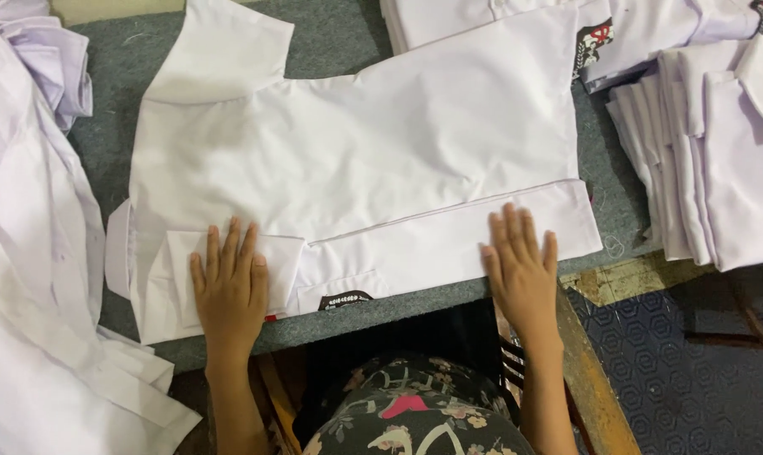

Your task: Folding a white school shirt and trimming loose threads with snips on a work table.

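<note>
- Landmark: a white shirt (356,160) lies spread flat on the grey counter (120,63), with one long edge already folded inward along the near side.
- Left hand (230,286): released, fingers spread, palm pressed flat on the folded sleeve portion at the near-left corner of the shirt. It grasps nothing.
- Right hand (523,270): released, fingers extended, palm flat on the folded band at the near-right corner of the shirt. It grasps nothing.
- Step in hand, as judged: both palms are flattening the near-edge fold so that it holds a crease.
- A small dark label (345,300) shows on the near edge of the shirt, between the two hands.
- Stack of folded white shirts (710,152): right of the shirt, close beside it.
- Loose pile of white garments (27,253): left of the shirt, draped over the counter edge.
- Further white garments (483,21) lie beyond the far edge of the shirt.
- Next move, as judged: any further fold calls for even pressure from both hands and a straight, aligned edge; lifting one palm early could let the crease spring open.
</note>
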